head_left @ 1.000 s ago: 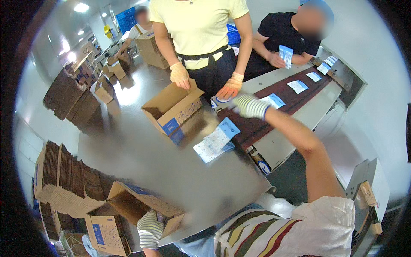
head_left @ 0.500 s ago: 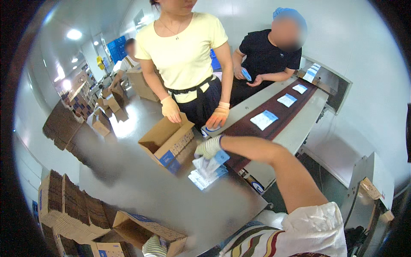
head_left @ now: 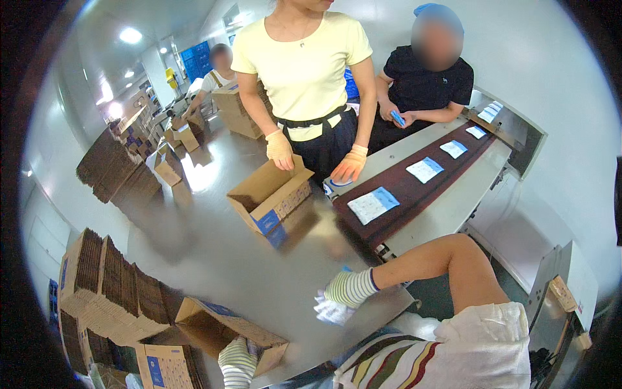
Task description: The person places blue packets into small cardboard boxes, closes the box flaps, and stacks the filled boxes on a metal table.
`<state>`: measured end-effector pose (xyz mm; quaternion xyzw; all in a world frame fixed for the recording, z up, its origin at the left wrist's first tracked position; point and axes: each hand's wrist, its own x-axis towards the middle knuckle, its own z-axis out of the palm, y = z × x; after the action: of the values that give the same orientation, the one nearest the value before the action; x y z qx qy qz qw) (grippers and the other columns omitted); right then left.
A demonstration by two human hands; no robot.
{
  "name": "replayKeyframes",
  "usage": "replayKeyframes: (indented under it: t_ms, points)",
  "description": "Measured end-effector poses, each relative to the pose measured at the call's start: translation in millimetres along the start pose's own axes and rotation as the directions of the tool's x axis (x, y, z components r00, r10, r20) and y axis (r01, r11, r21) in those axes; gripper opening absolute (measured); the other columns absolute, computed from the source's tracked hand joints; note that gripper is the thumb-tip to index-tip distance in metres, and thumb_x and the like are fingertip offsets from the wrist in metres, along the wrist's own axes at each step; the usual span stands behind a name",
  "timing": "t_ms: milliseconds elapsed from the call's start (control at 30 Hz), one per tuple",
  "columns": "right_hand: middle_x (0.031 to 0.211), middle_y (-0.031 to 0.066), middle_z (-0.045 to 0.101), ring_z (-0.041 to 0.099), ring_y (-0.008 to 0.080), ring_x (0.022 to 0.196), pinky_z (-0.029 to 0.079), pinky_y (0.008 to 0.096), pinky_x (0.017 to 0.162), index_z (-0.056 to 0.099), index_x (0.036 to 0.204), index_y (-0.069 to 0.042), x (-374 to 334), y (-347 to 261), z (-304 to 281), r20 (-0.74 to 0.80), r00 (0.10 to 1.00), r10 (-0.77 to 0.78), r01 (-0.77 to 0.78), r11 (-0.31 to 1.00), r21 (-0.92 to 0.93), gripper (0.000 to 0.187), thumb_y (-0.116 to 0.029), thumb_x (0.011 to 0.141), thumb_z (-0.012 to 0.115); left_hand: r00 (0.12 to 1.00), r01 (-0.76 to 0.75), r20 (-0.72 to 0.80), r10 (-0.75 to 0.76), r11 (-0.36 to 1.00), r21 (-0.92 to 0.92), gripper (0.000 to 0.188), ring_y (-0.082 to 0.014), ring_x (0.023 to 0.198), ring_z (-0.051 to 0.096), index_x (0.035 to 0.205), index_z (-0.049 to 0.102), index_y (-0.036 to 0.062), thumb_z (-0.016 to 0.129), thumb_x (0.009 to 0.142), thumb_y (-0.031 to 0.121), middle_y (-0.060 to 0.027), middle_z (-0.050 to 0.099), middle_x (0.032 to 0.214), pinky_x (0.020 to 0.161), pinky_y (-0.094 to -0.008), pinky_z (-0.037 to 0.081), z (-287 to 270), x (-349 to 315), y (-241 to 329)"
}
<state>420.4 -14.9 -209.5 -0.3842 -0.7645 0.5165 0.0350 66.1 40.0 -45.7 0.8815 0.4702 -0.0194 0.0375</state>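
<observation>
My right hand (head_left: pixel 345 292), in a striped knit glove, is closed on several flat white-and-blue packets (head_left: pixel 334 312) just above the metal table, near its front edge. The glove covers most of them. At the lower left, my left hand (head_left: pixel 238 364), also gloved, grips the near side of an open cardboard box (head_left: pixel 269 337); its fingertips are partly hidden by the box. Ahead, a co-worker's gloved hand (head_left: pixel 280 150) rests on another open carton (head_left: pixel 272 211). That person's other hand (head_left: pixel 350 165) is at the conveyor's edge.
A dark red conveyor belt (head_left: pixel 405 201) carries packets (head_left: pixel 374 205) in a line. A seated person (head_left: pixel 424 84) beside it holds a blue packet (head_left: pixel 397 118). Stacks of flattened cartons (head_left: pixel 110 285) stand at left. A closed carton (head_left: pixel 167 366) lies below them. Metal equipment (head_left: pixel 560 292) stands at right.
My right hand has drawn the packets across the table toward me, away from the far carton. Packets on the belt have come nearer. My left hand stays at the box.
</observation>
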Motion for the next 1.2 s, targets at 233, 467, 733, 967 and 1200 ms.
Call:
replayKeyframes:
  t_ms: [233, 467, 733, 967, 1200]
  points:
    - [0.113, 0.0168, 0.059, 0.059, 0.0265, 0.102, 0.048, 0.038, 0.085, 0.053, 0.115, 0.0, 27, -188, -92, -0.562, 0.813, -0.152, 0.077, 0.985, -0.156, 0.06, -0.023, 0.066, 0.077, 0.996, 0.028, 0.086, -0.031, 0.999, 0.035, 0.029, -0.0344, 0.074, 0.061, 0.081, 0.062, 0.0056, 0.052, 0.085, 0.032, -0.0169, 0.063, 0.077, 0.067, -0.0445, 0.048, -5, -4, -1]
    - [0.102, 0.0117, 0.061, 0.058, 0.0194, 0.094, 0.047, 0.034, 0.086, 0.057, 0.11, -0.001, 140, -252, -101, -0.644, 0.49, -0.588, 0.602, 0.762, -0.238, 0.025, -0.013, 0.088, 0.056, 0.997, -0.068, -0.023, 0.07, 0.993, 0.096, 0.027, -0.0358, 0.099, 0.056, 0.097, 0.064, 0.006, 0.054, 0.082, 0.027, -0.0175, 0.061, 0.104, 0.087, -0.044, 0.043, 8, 0, -13]
    - [0.102, 0.0219, 0.06, 0.06, 0.0328, 0.096, 0.049, 0.0404, 0.082, 0.054, 0.103, 0.001, 176, -248, -79, -0.453, 0.872, -0.185, -0.012, 0.918, -0.397, 0.046, -0.025, 0.07, 0.073, 0.978, 0.001, 0.206, 0.027, 0.991, -0.133, 0.032, -0.0347, 0.086, 0.063, 0.095, 0.061, 0.0071, 0.049, 0.088, 0.036, -0.0173, 0.065, 0.091, 0.075, -0.0459, 0.049, -6, -4, 25]
    - [0.128, 0.0215, 0.051, 0.044, 0.031, 0.125, 0.017, 0.0491, 0.111, 0.047, 0.131, -0.007, 171, -238, -85, -0.266, 0.949, -0.17, -0.133, 0.549, -0.825, 0.064, -0.039, 0.076, 0.06, 0.979, -0.198, -0.081, 0.185, 0.957, -0.212, 0.03, -0.0353, 0.07, 0.061, 0.087, 0.062, 0.0033, 0.051, 0.088, 0.031, -0.0177, 0.062, 0.071, 0.064, -0.0454, 0.048, -9, -13, 19]
    - [0.121, 0.0204, 0.054, 0.047, 0.0341, 0.119, 0.027, 0.0478, 0.106, 0.053, 0.118, 0.0, 145, -269, -96, -0.192, 0.961, -0.197, -0.024, 0.638, -0.77, 0.085, -0.045, 0.053, 0.082, 0.87, 0.075, -0.476, -0.131, 0.988, -0.135, 0.023, -0.0351, 0.073, 0.062, 0.092, 0.059, 0.007, 0.048, 0.089, 0.027, -0.0184, 0.064, 0.076, 0.067, -0.0468, 0.049, -49, 35, -33]
